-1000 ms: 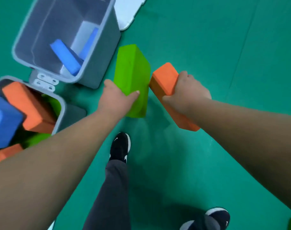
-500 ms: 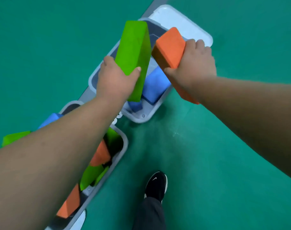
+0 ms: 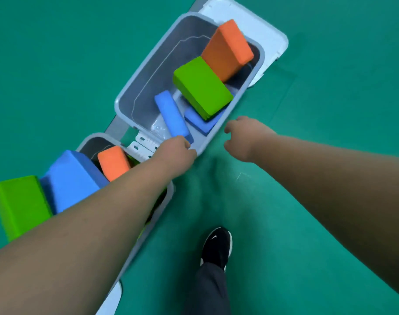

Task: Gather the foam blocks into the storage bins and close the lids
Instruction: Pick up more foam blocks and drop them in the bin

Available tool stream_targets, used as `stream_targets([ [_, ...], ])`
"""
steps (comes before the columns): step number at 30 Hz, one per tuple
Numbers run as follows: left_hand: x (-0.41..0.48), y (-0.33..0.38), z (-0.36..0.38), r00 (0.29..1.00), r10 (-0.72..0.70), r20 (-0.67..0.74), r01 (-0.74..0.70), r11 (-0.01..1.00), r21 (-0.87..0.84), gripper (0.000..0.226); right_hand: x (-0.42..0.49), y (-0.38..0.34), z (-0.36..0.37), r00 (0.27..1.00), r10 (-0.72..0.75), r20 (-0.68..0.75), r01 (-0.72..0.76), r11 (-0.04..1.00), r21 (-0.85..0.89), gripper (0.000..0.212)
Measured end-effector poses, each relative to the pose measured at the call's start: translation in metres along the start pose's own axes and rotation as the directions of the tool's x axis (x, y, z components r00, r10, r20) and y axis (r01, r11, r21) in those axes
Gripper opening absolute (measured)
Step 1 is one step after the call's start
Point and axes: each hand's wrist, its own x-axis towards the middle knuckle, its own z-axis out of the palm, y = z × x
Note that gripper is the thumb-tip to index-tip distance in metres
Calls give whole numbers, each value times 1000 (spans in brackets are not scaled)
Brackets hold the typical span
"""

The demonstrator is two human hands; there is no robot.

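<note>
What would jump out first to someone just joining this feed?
A bright orange block leans in the far bin beside a green block lying on blue blocks, with the white lid open behind. At lower left, the near bin is heaped above its rim, a big blue block and a second green block sticking out.

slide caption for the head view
Left hand and right hand, both empty, near the far bin with foam blocks
</note>
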Motion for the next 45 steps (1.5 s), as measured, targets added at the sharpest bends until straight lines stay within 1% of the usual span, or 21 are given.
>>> stream_targets([
  [3,-16,35,30,998,42,48,-46,996,72,23,-32,45,19,997,65,37,-66,998,11,44],
  [6,-34,84,65,988,106,112,-123,980,157,22,-72,96,34,991,118,65,-119,993,22,42],
  [10,-65,161,129,959,203,199,-248,938,242,25,-140,180,57,971,237,40,-240,963,125,42],
  [13,-100,224,188,917,266,298,-352,890,291,27,-203,252,84,935,353,32,-350,907,235,40],
  [15,-127,267,231,875,305,377,-430,846,315,26,-252,299,108,901,433,26,-417,849,324,40],
  [17,-159,314,277,816,353,458,-528,778,340,26,-306,347,133,851,524,41,-496,775,392,41],
  [21,-245,403,372,664,430,612,-721,586,370,25,-422,434,192,726,679,106,-630,597,497,42],
  [24,-321,458,443,545,460,701,-825,443,350,24,-511,488,241,641,749,168,-690,466,554,42],
  [27,-397,501,514,454,462,762,-882,356,310,22,-595,535,292,562,797,223,-726,346,594,40],
  [29,-446,525,565,410,448,794,-904,318,287,21,-651,565,324,517,817,256,-736,271,621,38],
  [32,-514,554,645,351,417,838,-933,235,274,21,-730,606,372,467,837,285,-735,189,651,35],
  [37,-616,584,770,288,357,889,-957,135,256,22,-855,662,461,381,849,366,-761,63,646,30],
  [39,-649,587,811,263,327,908,-965,92,246,23,-898,676,495,334,852,404,-764,-6,645,34],
  [43,-695,584,887,209,263,942,-976,2,216,25,-955,690,564,249,844,475,-759,-135,637,39],
  [45,-705,577,921,202,211,956,-976,-37,214,27,-969,689,595,234,819,524,-757,-185,627,41],
])
